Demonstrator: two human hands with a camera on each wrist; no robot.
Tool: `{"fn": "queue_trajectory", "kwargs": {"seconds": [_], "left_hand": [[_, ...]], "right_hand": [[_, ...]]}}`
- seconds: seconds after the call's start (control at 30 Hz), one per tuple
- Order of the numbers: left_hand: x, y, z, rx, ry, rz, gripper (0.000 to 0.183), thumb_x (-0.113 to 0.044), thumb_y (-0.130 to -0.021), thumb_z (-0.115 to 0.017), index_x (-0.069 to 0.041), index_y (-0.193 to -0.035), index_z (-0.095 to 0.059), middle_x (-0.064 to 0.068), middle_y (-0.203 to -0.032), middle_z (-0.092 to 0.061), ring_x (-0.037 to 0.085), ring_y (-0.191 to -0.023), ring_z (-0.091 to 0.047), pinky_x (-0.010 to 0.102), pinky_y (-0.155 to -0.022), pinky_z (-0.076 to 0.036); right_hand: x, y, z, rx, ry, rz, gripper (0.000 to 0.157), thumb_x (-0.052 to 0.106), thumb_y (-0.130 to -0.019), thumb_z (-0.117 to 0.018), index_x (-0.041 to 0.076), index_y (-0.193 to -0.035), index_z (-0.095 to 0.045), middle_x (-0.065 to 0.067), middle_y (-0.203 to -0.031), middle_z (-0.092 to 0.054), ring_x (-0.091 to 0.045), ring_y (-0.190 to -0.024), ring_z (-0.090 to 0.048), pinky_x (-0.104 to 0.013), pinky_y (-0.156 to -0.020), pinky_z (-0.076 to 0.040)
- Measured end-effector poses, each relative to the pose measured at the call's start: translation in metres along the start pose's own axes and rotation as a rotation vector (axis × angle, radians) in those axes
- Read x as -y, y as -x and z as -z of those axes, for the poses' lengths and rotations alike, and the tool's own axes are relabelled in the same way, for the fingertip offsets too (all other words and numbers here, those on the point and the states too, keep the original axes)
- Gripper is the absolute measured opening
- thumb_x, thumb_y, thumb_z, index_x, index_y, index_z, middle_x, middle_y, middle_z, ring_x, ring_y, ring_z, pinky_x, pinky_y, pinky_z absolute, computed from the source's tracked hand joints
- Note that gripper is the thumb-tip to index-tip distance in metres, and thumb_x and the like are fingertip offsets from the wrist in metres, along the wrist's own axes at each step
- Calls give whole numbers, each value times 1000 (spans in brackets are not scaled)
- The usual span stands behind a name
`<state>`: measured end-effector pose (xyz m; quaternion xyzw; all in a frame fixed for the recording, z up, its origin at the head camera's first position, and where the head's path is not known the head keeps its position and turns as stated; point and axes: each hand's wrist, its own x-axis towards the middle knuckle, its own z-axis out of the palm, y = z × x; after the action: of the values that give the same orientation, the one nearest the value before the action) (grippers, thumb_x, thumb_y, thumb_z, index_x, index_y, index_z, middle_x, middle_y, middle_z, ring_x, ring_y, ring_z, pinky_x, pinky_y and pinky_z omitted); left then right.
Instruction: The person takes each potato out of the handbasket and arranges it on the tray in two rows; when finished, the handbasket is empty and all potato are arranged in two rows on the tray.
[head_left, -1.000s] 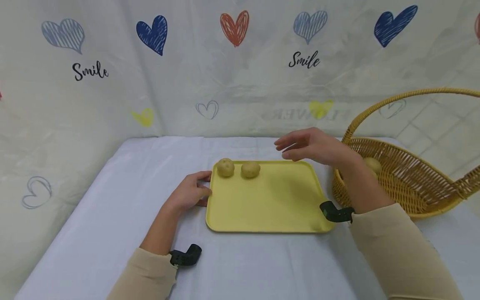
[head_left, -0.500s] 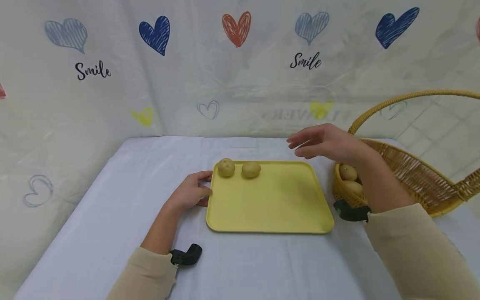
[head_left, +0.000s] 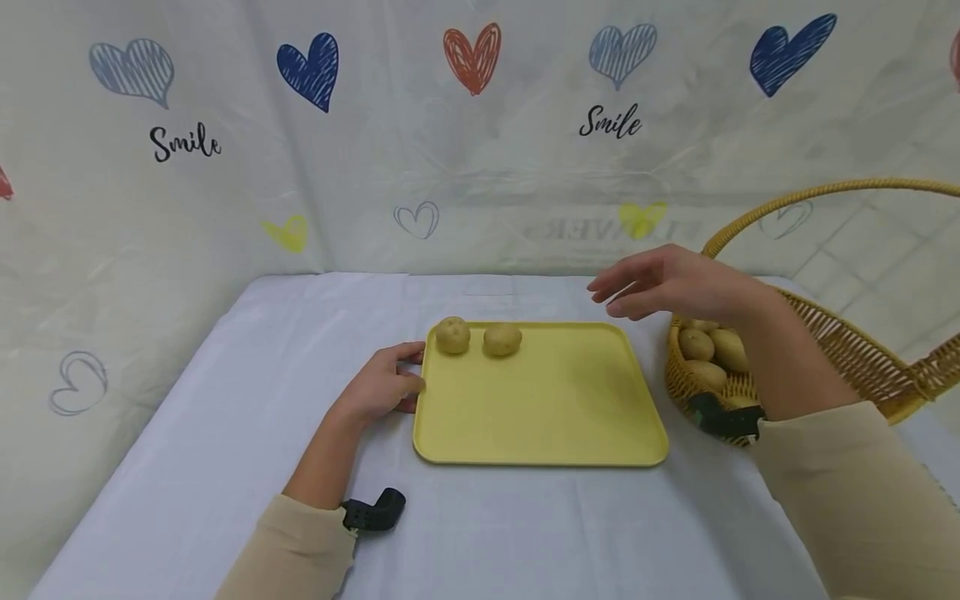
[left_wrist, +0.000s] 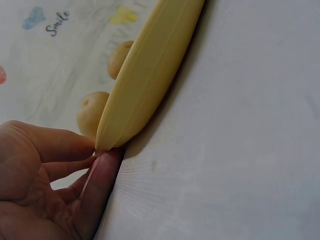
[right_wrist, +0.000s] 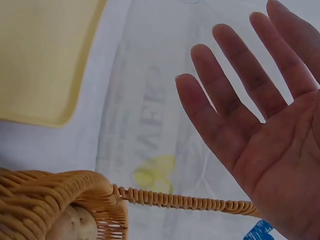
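My left hand is at the left side of a yellow tray lying flat on the table. In the left wrist view, its fingers pinch the rim of the tray from either side. Two potatoes lie near the far left corner of the tray, one potato at the corner and another potato just right of it. My right hand hovers beyond the tray's far right corner, palm downward and holding nothing; the right wrist view shows its fingers spread and lightly bent.
On the right stands a wicker basket with a tall arched handle. Several potatoes lie in its left end, partly hidden by my right forearm. A white cloth covers the table, and a patterned sheet hangs behind.
My right hand has drawn right, from above the tray's far right edge toward the basket, uncovering more potatoes there. The left hand, the tray and its two potatoes stay in place.
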<state>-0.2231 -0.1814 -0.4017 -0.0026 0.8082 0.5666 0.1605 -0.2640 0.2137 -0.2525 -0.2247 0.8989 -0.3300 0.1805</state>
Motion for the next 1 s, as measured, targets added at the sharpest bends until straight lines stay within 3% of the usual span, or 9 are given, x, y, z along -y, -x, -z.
{"fn": "queue_trajectory", "kwargs": {"seconds": [0.37, 0.73, 1.0], "left_hand": [[2, -2, -1, 1, 23, -10, 72, 3, -91, -58, -4, -159, -37, 15, -148, -48, 21, -100, -65, 32, -70, -61], [1, 0, -1, 12, 32, -1, 72, 3, -92, -58, -5, -160, -36, 15, -148, -47, 21, -102, -65, 32, -71, -62], [1, -1, -1, 15, 35, -11, 71, 3, -92, -58, -4, -160, -36, 16, -149, -47, 21, -100, -65, 32, -71, -62]], "right_hand": [[-13, 11, 15, 91, 21, -48, 38, 33, -98, -71, 20, -133, -69, -2, -141, -64, -17, -125, -65, -32, -96, -56], [-31, 26, 26, 101, 55, -78, 35, 32, -99, -69, 19, -131, -71, -4, -142, -64, -10, -121, -65, -29, -95, -55], [-46, 36, 34, 51, 103, -98, 33, 33, -98, -70, 21, -129, -71, -3, -135, -68, -8, -114, -66, -26, -91, -55]]}}
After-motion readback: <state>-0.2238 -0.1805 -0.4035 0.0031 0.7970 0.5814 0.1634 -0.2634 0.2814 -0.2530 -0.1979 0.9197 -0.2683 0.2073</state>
